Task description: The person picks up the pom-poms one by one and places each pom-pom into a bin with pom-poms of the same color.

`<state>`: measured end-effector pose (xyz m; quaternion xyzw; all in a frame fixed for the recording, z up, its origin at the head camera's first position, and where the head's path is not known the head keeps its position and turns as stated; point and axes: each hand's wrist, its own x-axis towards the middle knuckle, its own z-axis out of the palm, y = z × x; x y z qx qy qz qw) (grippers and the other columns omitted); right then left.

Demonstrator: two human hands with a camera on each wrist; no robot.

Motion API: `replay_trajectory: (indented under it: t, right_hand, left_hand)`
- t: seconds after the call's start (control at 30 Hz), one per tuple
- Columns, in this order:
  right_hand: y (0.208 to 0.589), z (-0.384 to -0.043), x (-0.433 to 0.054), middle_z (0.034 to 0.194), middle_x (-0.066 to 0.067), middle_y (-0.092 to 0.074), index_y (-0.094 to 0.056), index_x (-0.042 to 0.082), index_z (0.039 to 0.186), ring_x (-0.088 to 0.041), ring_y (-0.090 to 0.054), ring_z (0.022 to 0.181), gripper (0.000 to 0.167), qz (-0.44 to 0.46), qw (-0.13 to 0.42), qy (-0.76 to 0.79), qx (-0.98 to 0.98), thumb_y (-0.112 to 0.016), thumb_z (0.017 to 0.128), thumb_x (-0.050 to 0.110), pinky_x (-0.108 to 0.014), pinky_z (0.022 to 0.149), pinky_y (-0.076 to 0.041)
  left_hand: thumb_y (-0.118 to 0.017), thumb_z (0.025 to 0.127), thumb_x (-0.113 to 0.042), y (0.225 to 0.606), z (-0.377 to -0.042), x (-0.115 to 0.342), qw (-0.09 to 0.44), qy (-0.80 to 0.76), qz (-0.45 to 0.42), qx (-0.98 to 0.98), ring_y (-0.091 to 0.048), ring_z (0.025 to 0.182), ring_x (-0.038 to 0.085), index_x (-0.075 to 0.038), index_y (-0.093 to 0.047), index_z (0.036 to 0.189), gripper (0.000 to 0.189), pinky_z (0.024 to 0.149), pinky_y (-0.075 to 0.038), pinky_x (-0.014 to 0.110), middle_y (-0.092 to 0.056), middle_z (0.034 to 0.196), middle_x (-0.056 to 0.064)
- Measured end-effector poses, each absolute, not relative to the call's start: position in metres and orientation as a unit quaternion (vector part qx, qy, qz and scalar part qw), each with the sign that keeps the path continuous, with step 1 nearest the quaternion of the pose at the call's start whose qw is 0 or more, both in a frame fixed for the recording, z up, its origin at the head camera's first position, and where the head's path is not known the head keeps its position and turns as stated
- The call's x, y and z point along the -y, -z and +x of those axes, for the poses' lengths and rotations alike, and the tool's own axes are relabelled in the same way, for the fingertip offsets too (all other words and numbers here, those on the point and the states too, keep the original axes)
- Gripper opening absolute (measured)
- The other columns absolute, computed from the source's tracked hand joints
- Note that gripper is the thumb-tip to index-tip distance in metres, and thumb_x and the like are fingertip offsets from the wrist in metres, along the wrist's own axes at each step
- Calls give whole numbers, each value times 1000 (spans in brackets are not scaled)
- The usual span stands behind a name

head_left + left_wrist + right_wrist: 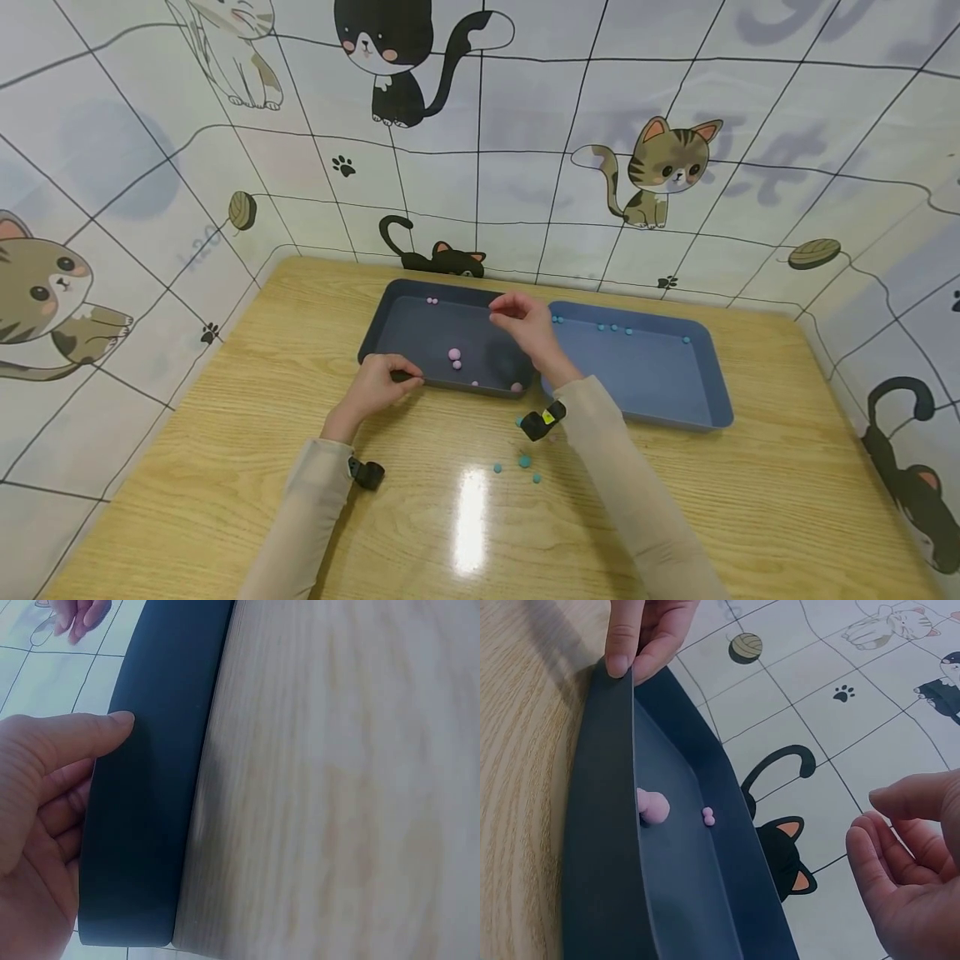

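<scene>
Head view, wooden surface [247, 417]: left hand [373, 387] pinches the near rim of a dark grey rectangular tray [408, 323] containing small round pink balls [454, 355]; right hand [531, 328], loosely curled, nothing visibly held, hovers above that tray's right end; blue rectangular tray [660, 375] just beside, teal balls [614, 327] inside.

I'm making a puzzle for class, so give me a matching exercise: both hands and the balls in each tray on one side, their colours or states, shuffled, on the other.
1. Balls inside the dark tray
2. Balls inside the blue tray
3. Left hand
4. Right hand

A. raised in the air
B. teal
C. pinching a tray rim
D. pink

Pairs: 1-D, 2-B, 3-C, 4-A
</scene>
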<state>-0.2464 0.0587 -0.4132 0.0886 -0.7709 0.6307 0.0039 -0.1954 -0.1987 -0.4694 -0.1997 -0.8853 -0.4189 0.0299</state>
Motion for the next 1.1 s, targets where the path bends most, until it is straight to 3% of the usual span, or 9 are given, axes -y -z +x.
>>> replay_trajectory:
  t: [0.23, 0.57, 1.1]
  right_hand:
    - [412, -234, -72, 99, -16, -62, -64, -5, 100, -9, -60, 81, 15, 98, 7, -624, 775, -65, 85, 0, -24, 75, -49]
    - [415, -213, -84, 101, -23, -60, -62, -9, 100, -7, -59, 83, 16, 123, 2, -635, 762, -65, 85, -4, -19, 77, -49]
    - [425, -183, -102, 98, -22, -62, -61, -11, 99, -6, -58, 82, 16, 158, -5, -611, 776, -65, 84, -4, -19, 69, -48]
  left_hand:
    - [-74, 79, -7, 470, -197, 199, 38, 420, -206, 883, -63, 74, 16, -2, -74, 82, 5, 67, -51, 28, -70, 80, 5]
    - [-73, 80, -7, 469, -195, 198, 25, 419, -197, 886, -63, 74, 15, -2, -74, 82, 6, 67, -52, 29, -70, 80, 4]
    - [-73, 80, -6, 473, -196, 200, 26, 413, -197, 889, -63, 75, 15, -4, -75, 84, 5, 67, -51, 28, -69, 81, 3]
